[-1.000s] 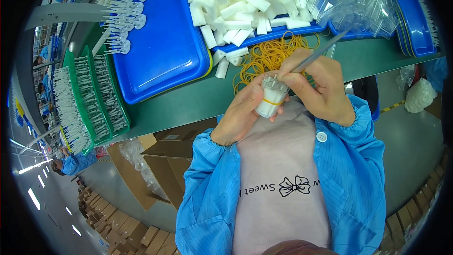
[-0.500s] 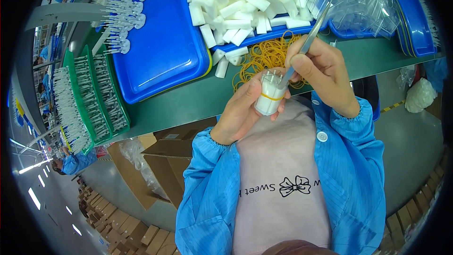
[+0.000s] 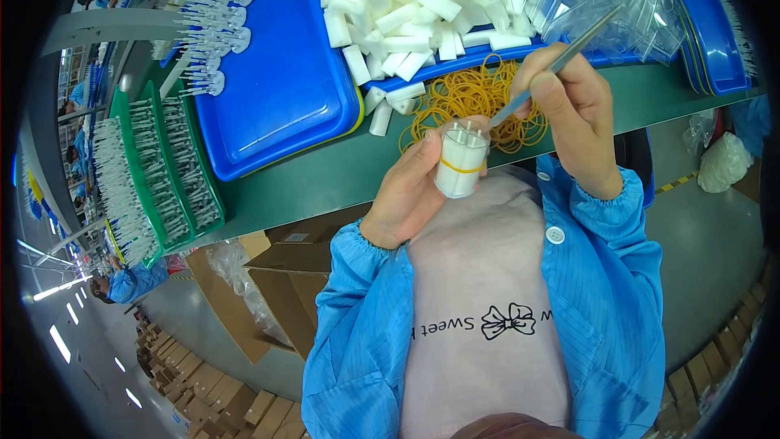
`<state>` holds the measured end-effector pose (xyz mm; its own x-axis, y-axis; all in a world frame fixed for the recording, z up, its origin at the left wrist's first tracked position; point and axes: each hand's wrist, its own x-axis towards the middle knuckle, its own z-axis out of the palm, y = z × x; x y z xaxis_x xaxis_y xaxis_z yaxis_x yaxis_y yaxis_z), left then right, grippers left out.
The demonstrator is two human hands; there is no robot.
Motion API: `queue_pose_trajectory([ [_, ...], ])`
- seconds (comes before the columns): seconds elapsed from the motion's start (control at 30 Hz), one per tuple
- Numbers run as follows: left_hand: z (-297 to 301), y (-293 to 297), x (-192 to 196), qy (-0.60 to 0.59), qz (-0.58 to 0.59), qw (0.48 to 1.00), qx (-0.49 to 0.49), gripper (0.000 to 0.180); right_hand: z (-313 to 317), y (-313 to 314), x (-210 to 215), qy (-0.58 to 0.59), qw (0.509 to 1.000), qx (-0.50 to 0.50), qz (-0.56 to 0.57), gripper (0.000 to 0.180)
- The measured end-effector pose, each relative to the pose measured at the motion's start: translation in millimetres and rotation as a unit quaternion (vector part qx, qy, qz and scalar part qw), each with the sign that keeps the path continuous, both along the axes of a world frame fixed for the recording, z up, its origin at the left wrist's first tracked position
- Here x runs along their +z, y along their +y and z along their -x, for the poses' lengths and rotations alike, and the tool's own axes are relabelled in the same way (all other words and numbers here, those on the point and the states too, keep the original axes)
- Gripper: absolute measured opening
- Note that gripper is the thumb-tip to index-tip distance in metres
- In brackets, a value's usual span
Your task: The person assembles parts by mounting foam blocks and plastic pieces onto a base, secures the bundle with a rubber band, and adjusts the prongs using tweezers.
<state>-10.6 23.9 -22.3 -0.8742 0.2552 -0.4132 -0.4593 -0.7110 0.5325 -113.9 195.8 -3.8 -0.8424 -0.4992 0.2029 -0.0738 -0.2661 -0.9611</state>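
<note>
Cup [image 3: 462, 156]: clear, w/ white pcs inside, yellow band [image 3: 459, 167] around; near desk's [image 3: 272, 199] front edge.
L hand [image 3: 410, 191]: grip wrapped about cup.
R hand [image 3: 575, 110]: grip narrow, holding metal tool [image 3: 581, 42], tip by rim, contact unclear.
Progress: filling & banding look done, this cup; loose stock left.
Blue tray [image 3: 505, 54]: heaped white blocks [image 3: 406, 12].
R-side tray [image 3: 605, 58]: clear plastic pcs [image 3: 634, 8].
Loose bands [image 3: 455, 106]: on desk.

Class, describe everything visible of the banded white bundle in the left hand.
The bundle is short, roughly cylindrical, white and plastic-looking, with a clear rim and thin uprights on top. A yellow band circles its middle. The left hand holds it slightly tilted. A metal tool points at its rim, contact unclear.
</note>
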Motion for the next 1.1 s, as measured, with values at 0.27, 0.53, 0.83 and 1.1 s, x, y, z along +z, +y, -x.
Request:
queue_pose_trajectory([
  [0.27,-0.7,-4.1,-8.9,0.029,-0.163,0.986,-0.019,0.06,-4.5,-2.8,-0.7,-0.012,0.999,0.03,-0.018,0.019],
  [0.53,-1.5,3.5,-1.7,0.018,0.021,0.999,-0.043,0.064,-6.3,-5.1,-1.5,-0.036,0.998,0.047,-0.018,0.018],
  [0.83,-1.4,-0.5,-8.6,0.068,-0.016,0.997,-0.043,0.062,-4.8,-5.7,-2.3,-0.038,0.998,0.057,-0.009,0.017],
  [1.1,-1.1,-2.8,-12.3,0.052,-0.093,0.993,-0.059,0.058,-5.2,-6.8,-1.0,-0.041,0.997,0.072,-0.003,0.016],
])
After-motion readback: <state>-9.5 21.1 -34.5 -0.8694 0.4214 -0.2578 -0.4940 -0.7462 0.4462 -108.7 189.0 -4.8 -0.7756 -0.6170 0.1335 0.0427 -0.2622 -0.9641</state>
